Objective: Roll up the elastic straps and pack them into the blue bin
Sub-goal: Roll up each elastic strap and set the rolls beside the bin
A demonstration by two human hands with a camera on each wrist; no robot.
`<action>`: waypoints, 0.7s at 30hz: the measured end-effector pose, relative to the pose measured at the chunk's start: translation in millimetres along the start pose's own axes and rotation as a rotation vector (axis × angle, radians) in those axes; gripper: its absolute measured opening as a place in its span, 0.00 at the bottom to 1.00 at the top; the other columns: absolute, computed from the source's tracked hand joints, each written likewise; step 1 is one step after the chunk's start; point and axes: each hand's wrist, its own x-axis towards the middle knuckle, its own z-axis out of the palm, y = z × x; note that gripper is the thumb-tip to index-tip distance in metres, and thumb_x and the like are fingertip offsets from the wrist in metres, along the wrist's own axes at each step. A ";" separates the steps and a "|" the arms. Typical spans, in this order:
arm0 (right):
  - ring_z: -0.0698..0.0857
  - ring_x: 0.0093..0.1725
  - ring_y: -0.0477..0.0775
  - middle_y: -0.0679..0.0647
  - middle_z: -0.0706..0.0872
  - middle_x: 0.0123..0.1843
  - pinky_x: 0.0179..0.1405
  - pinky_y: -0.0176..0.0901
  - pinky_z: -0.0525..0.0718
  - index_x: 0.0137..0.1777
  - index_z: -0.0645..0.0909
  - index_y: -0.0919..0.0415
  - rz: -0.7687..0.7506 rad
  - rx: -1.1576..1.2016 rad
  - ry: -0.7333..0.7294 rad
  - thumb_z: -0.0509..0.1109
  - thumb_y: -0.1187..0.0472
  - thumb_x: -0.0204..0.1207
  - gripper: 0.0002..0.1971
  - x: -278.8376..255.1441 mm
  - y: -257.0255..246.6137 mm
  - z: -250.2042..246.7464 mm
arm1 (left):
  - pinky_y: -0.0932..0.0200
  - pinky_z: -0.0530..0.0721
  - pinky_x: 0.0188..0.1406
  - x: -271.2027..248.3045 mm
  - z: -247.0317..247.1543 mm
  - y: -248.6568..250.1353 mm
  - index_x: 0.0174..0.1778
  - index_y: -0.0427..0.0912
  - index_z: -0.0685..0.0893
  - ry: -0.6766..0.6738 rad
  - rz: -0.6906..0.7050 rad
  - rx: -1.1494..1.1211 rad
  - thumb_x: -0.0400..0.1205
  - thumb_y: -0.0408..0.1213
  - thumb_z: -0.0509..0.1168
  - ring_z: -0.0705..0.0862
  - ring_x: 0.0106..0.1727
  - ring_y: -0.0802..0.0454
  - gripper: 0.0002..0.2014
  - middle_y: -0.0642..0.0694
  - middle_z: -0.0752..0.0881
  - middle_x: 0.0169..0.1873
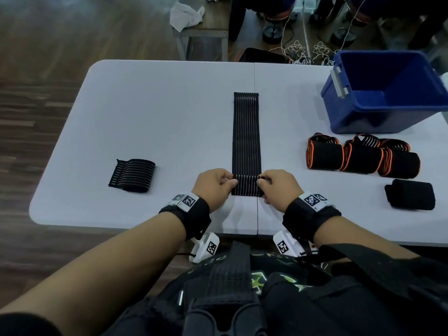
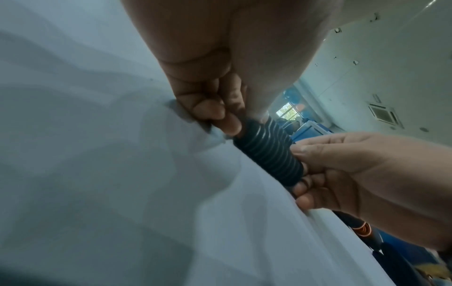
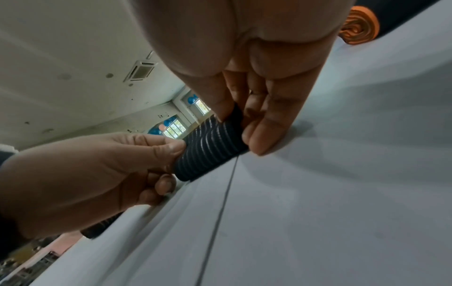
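Note:
A long black ribbed elastic strap (image 1: 246,139) lies flat down the middle of the white table (image 1: 169,112), its near end turned over into a small roll (image 1: 246,186). My left hand (image 1: 214,186) pinches the roll's left end and my right hand (image 1: 278,187) pinches its right end. In the left wrist view the roll (image 2: 267,152) sits between both thumbs and fingers; the right wrist view shows the same roll (image 3: 210,149). The blue bin (image 1: 388,93) stands at the table's far right; its visible inside is empty.
Three rolled black straps with orange edges (image 1: 361,156) lie in front of the bin, and a plain black roll (image 1: 411,194) sits nearer me. A partly rolled black strap (image 1: 133,175) lies at the left. Cables and stools crowd the floor beyond the table.

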 end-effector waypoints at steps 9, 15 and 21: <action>0.90 0.34 0.60 0.58 0.87 0.41 0.36 0.56 0.92 0.48 0.74 0.49 0.107 0.082 0.096 0.72 0.53 0.78 0.08 4.7 -7.0 -0.7 | 0.56 0.86 0.52 10.2 -3.4 6.9 0.40 0.47 0.89 0.061 -0.039 0.152 0.80 0.47 0.73 0.88 0.45 0.54 0.08 0.53 0.90 0.34; 0.84 0.46 0.59 0.57 0.86 0.45 0.44 0.45 0.80 0.53 0.82 0.57 -0.063 -0.251 0.105 0.63 0.56 0.85 0.08 -1.4 -9.9 2.0 | 0.54 0.85 0.53 3.9 -1.0 8.6 0.53 0.47 0.89 0.053 0.160 0.240 0.84 0.41 0.68 0.87 0.46 0.51 0.07 0.49 0.90 0.42; 0.80 0.56 0.57 0.53 0.81 0.56 0.54 0.51 0.83 0.66 0.82 0.52 -0.174 -0.458 0.064 0.71 0.39 0.75 0.25 -11.7 -0.4 0.8 | 0.50 0.83 0.58 3.7 0.2 -3.9 0.68 0.44 0.86 0.011 0.352 0.446 0.85 0.36 0.61 0.82 0.55 0.45 0.17 0.46 0.83 0.58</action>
